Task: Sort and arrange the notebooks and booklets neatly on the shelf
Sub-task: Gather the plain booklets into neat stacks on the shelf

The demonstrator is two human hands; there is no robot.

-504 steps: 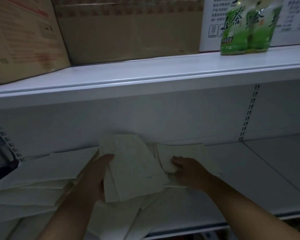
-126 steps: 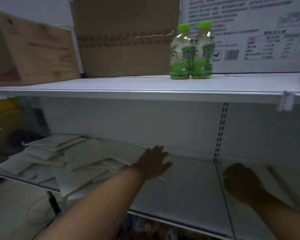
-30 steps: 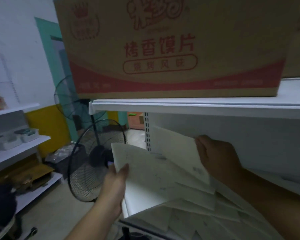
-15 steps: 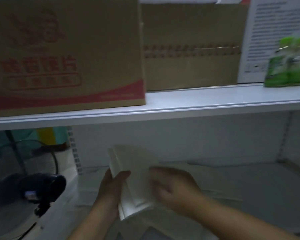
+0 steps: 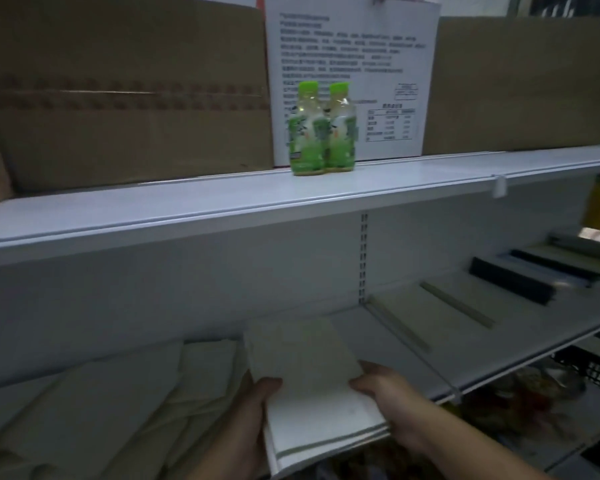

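The stack of booklets (image 5: 305,372), tilted up before, now lies flatter at lower centre above the shelf (image 5: 392,344) front; left hand (image 5: 253,407) and right hand (image 5: 385,393) grip its sides (thumbs on top); loose booklets (image 5: 101,410) sprawl lower left.

Dim, greenish light, soft motion blur, wide-angle bending at edges.

Upper shelf (image 5: 222,202): two bottles (image 5: 321,129) stand side by side at mid-length. A printed carton (image 5: 378,64) stands directly behind them, flanked by a left cardboard box (image 5: 125,98) and a right cardboard box (image 5: 527,81). Lower shelf (image 5: 371,341): a loose pile of booklets (image 5: 101,403) lies toward the left end. At the middle, a stack of booklets (image 5: 312,379) overhangs the front edge, gripped between the left hand (image 5: 253,403) and right hand (image 5: 385,393). A row of notebooks (image 5: 465,306) lies toward the right end.
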